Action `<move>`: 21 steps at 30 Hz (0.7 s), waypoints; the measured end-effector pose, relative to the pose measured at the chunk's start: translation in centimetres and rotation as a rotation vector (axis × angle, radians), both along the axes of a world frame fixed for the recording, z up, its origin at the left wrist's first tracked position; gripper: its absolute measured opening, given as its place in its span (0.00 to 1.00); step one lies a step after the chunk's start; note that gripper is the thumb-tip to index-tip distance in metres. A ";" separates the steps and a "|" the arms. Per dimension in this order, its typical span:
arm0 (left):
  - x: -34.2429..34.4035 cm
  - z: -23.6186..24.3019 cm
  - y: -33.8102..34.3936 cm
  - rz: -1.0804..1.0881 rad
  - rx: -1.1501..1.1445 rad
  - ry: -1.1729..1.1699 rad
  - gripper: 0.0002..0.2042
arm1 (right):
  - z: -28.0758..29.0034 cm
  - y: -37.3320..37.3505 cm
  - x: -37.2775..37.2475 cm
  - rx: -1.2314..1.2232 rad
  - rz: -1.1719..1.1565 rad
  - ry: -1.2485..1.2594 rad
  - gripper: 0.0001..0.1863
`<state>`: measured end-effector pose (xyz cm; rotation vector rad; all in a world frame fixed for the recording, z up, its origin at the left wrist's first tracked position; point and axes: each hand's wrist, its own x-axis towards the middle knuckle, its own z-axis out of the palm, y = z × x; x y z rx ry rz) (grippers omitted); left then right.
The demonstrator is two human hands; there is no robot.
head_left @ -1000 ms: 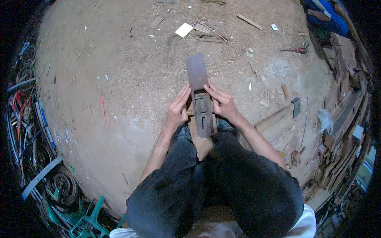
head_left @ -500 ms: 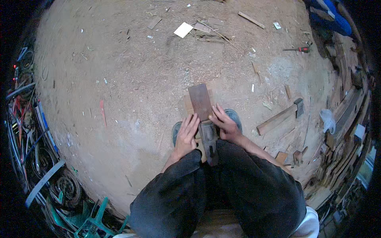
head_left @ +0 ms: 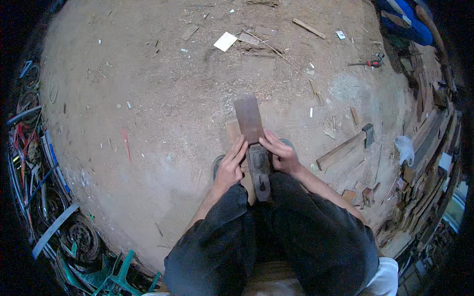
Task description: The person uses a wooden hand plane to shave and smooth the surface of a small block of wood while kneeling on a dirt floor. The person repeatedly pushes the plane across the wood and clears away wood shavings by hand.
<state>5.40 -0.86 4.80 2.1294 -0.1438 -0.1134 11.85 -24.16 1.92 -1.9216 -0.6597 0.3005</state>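
Observation:
A dark brown rectangular wooden-looking block (head_left: 248,120) lies between my shins, pointing away from me. Just nearer, in line with it, is a dark grey, long piece (head_left: 259,170) with a slot at its near end; I cannot tell its kind. My left hand (head_left: 231,165) has its fingers together, tips on the left side where the two pieces meet. From the other side my right hand (head_left: 282,154) presses its fingertips to the block's near right corner. A paler wooden piece (head_left: 232,129) shows partly beneath the block. My forearms rest along my dark trousers.
On the dirt floor to the right lies a hatchet (head_left: 345,146) with a wooden handle. Farther off is a red-and-black-handled screwdriver (head_left: 371,63). Stacked wood planks (head_left: 432,163) line the right side. Green plastic chair parts (head_left: 116,274) and a bicycle wheel (head_left: 81,239) crowd the left.
The block and my hands sit slightly higher in the picture. My right hand's fingers have drawn in closer around the block's near corner. More of the grey slotted piece shows.

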 end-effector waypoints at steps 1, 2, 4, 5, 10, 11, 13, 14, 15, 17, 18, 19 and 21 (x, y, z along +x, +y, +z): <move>0.1 -0.1 -0.1 -0.005 0.034 -0.048 0.38 | 0.0 -0.1 -0.1 0.006 -0.011 -0.015 0.44; 0.2 -0.1 -0.2 -0.009 0.068 -0.096 0.38 | 0.0 -0.3 -0.2 0.012 -0.023 -0.031 0.44; 0.9 -0.7 -0.4 -0.007 0.041 -0.127 0.38 | 0.1 -0.2 0.7 0.084 -0.033 -0.012 0.44; 1.8 -1.0 0.0 0.005 0.052 -0.127 0.39 | 0.1 0.3 2.2 0.055 -0.038 -0.015 0.44; 6.3 -0.9 1.1 -0.006 -0.008 -0.115 0.41 | -0.1 1.6 6.2 0.004 -0.061 0.004 0.44; 6.1 -0.8 1.1 -0.003 -0.019 -0.099 0.40 | 0.0 1.6 6.0 0.010 -0.058 0.014 0.43; 5.4 -0.4 0.6 0.004 -0.057 -0.048 0.41 | 0.6 1.0 5.3 -0.013 -0.059 0.019 0.42; 4.5 -0.3 0.6 0.005 -0.045 -0.032 0.41 | 0.3 0.9 4.7 0.005 -0.054 0.016 0.43; 3.6 -0.1 0.5 0.006 -0.033 -0.015 0.41 | 0.0 0.6 3.9 0.023 -0.049 0.013 0.43; 0.2 0.3 0.1 0.012 -0.023 0.010 0.40 | 0.4 0.0 0.6 0.005 -0.033 0.067 0.42; -1.3 0.1 -0.6 0.012 -0.023 0.010 0.39 | -0.3 -0.8 -1.1 0.022 -0.039 0.028 0.41; -1.9 0.1 -1.0 0.011 -0.020 0.015 0.39 | -0.5 -1.1 -1.9 0.040 -0.044 -0.005 0.41; -1.8 -0.2 -1.1 0.000 -0.010 -0.054 0.38 | -0.7 -1.4 -2.2 0.026 -0.052 -0.039 0.40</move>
